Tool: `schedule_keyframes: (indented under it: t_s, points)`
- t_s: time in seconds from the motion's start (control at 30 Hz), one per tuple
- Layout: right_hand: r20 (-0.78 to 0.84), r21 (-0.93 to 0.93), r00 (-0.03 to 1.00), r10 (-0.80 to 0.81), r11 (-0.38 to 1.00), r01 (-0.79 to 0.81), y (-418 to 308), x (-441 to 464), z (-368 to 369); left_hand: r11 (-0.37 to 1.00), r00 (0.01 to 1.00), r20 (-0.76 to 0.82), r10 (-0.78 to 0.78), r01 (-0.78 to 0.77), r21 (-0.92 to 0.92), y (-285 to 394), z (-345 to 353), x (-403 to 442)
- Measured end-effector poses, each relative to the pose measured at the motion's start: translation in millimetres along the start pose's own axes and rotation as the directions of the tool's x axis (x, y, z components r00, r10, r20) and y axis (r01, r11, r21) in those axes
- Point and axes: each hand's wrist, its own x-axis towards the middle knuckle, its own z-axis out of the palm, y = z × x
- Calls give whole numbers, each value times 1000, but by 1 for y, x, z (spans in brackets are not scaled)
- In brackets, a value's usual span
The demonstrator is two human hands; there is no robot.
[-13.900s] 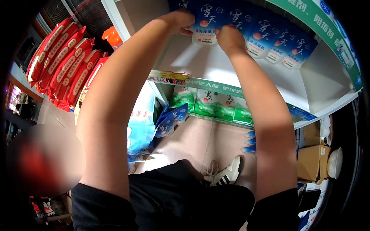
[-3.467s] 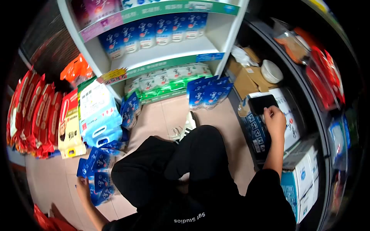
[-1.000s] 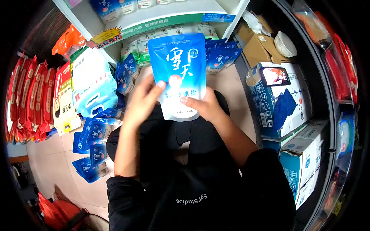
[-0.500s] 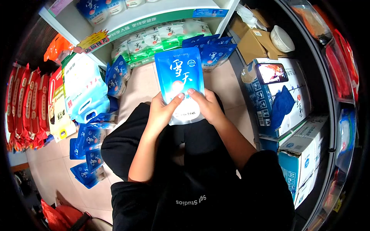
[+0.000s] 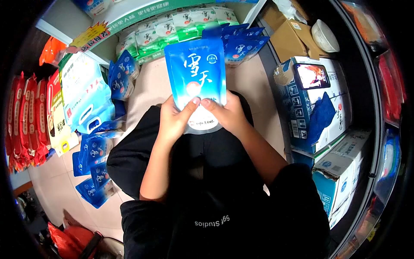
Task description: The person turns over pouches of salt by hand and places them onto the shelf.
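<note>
A blue-and-white pouch (image 5: 196, 69) with white Chinese lettering stands nearly upright before me, its printed front towards me. My left hand (image 5: 175, 114) grips its lower left side, thumb across the front. On the lower right side my right hand (image 5: 225, 113) has the same hold, and the two thumbs nearly meet. The other fingers of both hands are hidden behind the pouch. Similar blue pouches (image 5: 243, 45) stand in a group beyond it to the right. More blue pouches (image 5: 123, 75) stand at the left, and others (image 5: 94, 149) lie by my left knee.
White-and-green packets (image 5: 166, 32) fill the low shelf ahead. Blue-and-white bags with handles (image 5: 86, 97) and red packets (image 5: 28, 118) stand at the left. On the right, cartons (image 5: 340, 172) carry a phone (image 5: 311, 76) and a blue cloth (image 5: 321, 117); a white bowl (image 5: 325, 36) rests behind.
The view has tipped down a little, so the shelf sits higher in it. The pouch has shifted slightly left and up in view, with both hands still on it.
</note>
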Motion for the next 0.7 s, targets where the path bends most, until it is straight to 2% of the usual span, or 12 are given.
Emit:
schedule_keyframes:
  t_s: [0.23,0.33,0.43,0.63,0.7]
  points:
    - [61,54,998,7,998,-10,13,8,12,1000,999,-44,-6,7,4,-14,-18,-2]
    - [142,81,990,20,996,-32,21,12,19,998,993,-115,-8,14,57,-15,-29,-5]
    - [146,94,989,-3,995,-11,24,14,30,998,987,-159,-31,38,42,-17,-40,-10]
    - [182,24,977,113,993,-119,48,18,39,998,982,-188,-27,36,43,-36,-59,-18]
    - [160,-48,977,138,990,-131,53,19,41,998,978,-202,-57,52,-31,-43,-61,-18]
